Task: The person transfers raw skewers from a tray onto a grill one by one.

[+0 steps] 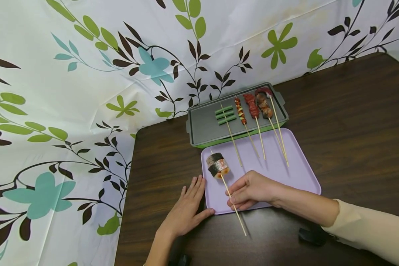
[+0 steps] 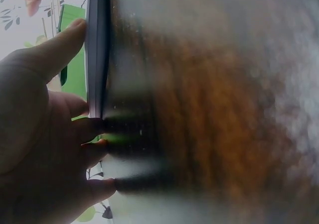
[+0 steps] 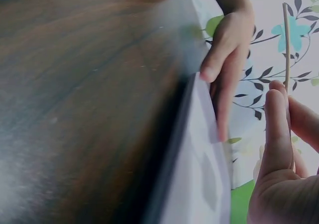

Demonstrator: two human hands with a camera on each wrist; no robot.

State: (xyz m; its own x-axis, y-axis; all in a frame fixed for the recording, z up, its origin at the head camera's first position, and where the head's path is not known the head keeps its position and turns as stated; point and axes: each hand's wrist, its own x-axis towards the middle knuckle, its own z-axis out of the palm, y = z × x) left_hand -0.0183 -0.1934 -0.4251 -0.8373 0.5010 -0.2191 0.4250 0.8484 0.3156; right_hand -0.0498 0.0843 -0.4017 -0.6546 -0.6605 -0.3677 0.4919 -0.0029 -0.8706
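A lilac tray [image 1: 296, 173] lies on the dark wooden table [image 1: 352, 122]. My right hand [image 1: 249, 192] pinches the thin wooden stick [image 1: 234, 207] of a skewer whose seaweed-wrapped roll [image 1: 217, 165] rests on the tray's left part. In the right wrist view that stick [image 3: 286, 40] runs up between my fingers [image 3: 277, 129]. My left hand [image 1: 189, 207] lies flat on the table, fingers straight, its thumb touching the tray's front left corner; the left wrist view shows the fingers [image 2: 65, 40] against the tray edge [image 2: 97, 50].
Behind the tray stands a grey grill pan [image 1: 206, 127] with a green base, holding several skewers: green beans [image 1: 225, 115], vegetables [image 1: 241, 111], red meat [image 1: 252, 105] and a mixed one [image 1: 264, 103]. A leaf-patterned cloth [image 1: 70, 111] covers the wall and left side.
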